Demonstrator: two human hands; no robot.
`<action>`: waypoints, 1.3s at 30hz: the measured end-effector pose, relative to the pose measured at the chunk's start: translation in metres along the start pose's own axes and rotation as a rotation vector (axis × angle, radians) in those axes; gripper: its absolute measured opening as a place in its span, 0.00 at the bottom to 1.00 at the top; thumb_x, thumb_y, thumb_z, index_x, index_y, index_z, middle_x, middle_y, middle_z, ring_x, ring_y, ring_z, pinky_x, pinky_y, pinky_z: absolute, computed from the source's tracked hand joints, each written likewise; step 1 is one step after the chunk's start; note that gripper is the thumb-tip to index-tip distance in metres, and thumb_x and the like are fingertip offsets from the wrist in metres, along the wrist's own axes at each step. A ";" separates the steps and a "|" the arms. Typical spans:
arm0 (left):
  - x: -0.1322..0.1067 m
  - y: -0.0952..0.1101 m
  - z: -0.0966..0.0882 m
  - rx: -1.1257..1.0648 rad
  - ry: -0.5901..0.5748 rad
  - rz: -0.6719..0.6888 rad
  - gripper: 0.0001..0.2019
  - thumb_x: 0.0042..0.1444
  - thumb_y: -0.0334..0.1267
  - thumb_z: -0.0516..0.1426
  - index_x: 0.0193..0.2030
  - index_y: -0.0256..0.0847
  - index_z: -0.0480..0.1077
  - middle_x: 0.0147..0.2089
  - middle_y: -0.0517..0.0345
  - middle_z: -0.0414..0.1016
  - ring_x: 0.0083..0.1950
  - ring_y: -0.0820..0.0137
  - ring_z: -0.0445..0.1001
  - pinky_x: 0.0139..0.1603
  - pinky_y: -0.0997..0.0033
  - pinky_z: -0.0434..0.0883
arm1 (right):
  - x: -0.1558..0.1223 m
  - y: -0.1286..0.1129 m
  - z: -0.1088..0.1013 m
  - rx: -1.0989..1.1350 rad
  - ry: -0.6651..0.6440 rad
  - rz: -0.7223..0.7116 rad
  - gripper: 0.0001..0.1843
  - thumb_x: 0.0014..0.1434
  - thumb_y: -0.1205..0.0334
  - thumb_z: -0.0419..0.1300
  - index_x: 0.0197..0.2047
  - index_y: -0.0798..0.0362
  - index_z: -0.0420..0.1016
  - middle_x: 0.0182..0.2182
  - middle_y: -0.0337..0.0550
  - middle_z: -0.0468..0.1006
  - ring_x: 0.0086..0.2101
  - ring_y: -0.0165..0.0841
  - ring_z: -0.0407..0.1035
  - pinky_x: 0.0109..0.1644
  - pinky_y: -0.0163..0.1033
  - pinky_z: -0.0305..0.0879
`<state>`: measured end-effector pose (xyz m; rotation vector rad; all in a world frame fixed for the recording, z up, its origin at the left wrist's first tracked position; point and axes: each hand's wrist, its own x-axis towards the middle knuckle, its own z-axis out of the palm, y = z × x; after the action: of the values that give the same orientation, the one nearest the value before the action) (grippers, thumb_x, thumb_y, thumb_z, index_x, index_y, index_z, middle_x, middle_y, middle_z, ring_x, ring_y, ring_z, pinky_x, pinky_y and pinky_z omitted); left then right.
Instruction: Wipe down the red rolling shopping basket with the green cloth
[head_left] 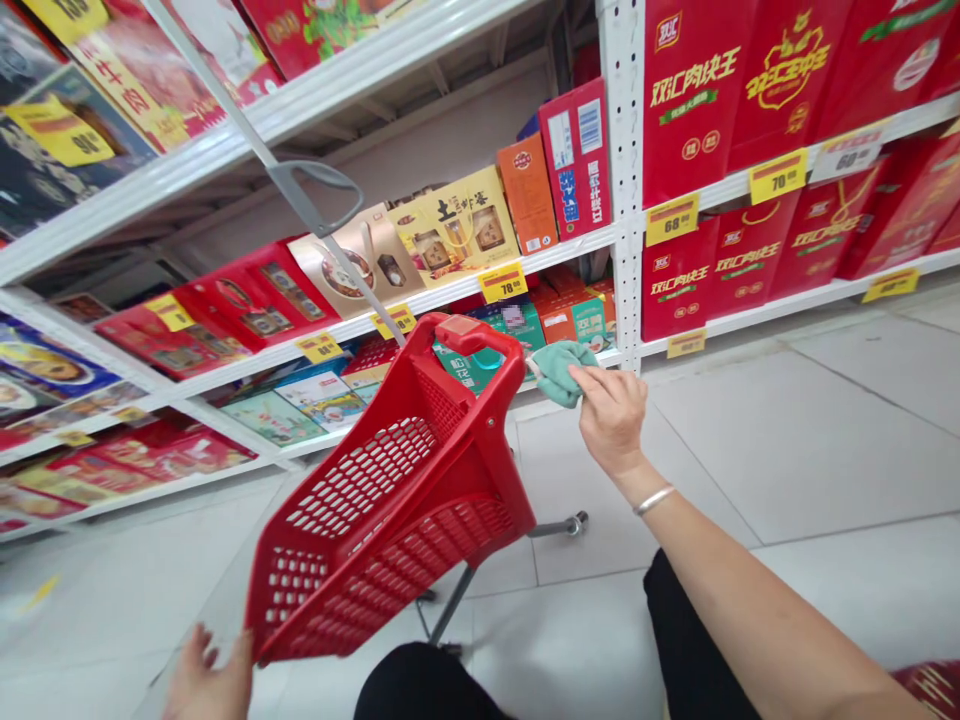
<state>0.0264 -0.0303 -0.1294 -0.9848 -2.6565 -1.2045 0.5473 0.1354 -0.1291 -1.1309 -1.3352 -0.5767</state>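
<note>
Bare right forearm (780, 610), fitted with a silver bangle (654, 500), was recorded reaching forward from the lower right. Right hand (611, 420): fingers and thumb were closed together on a teal terry cloth (559, 372), which was pinched by its edge and held just beside the upper rim of a red perforated plastic shopping basket (390, 490), the knuckles kept clear of the mesh. Basket: tilted on a wheeled metal trolley frame (450, 605), its red grip (472, 335) uppermost, positioned between the two hands. Left hand (208, 675): fingers spread apart, nothing held, placed near the basket's lower end. Grey pull handle (315, 168) was seen rising above the basket. Black trousers (694, 610) were visible below the forearm. Pale floor tiles (825, 450) were laid beneath the trolley. White metal shelving (622, 180) was stocked with red gift boxes (690, 110) and ticketed with yellow price tags (776, 175).
</note>
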 end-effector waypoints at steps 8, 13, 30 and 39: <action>-0.113 0.143 0.054 -0.043 -0.071 0.769 0.27 0.60 0.49 0.56 0.64 0.41 0.69 0.63 0.38 0.76 0.65 0.49 0.72 0.75 0.40 0.54 | -0.014 -0.065 -0.007 0.318 -0.163 -0.270 0.16 0.68 0.71 0.58 0.52 0.44 0.82 0.45 0.41 0.85 0.48 0.35 0.71 0.53 0.44 0.59; -0.154 0.205 0.112 0.012 -0.131 0.789 0.36 0.56 0.47 0.61 0.70 0.37 0.60 0.64 0.34 0.72 0.68 0.46 0.68 0.74 0.35 0.49 | -0.026 -0.084 0.002 0.285 -0.236 -0.381 0.12 0.69 0.65 0.62 0.53 0.43 0.81 0.47 0.41 0.84 0.50 0.35 0.70 0.52 0.44 0.57; -0.126 0.184 0.097 -0.164 -0.153 0.698 0.13 0.63 0.49 0.52 0.39 0.44 0.70 0.37 0.55 0.77 0.40 0.61 0.74 0.49 0.59 0.67 | -0.002 0.004 0.005 0.087 -0.061 0.118 0.26 0.63 0.74 0.54 0.55 0.43 0.83 0.42 0.45 0.84 0.41 0.40 0.70 0.48 0.46 0.62; -0.089 0.133 0.056 -0.382 -0.220 0.439 0.19 0.61 0.53 0.49 0.25 0.46 0.65 0.25 0.59 0.68 0.32 0.65 0.67 0.36 0.65 0.68 | 0.016 -0.060 -0.033 0.650 -0.153 -0.057 0.24 0.68 0.73 0.54 0.57 0.40 0.81 0.45 0.43 0.84 0.46 0.38 0.75 0.51 0.48 0.72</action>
<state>0.1840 0.0267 -0.1081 -1.7368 -2.1972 -1.5884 0.5143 0.0863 -0.0916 -0.6096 -1.5367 -0.0703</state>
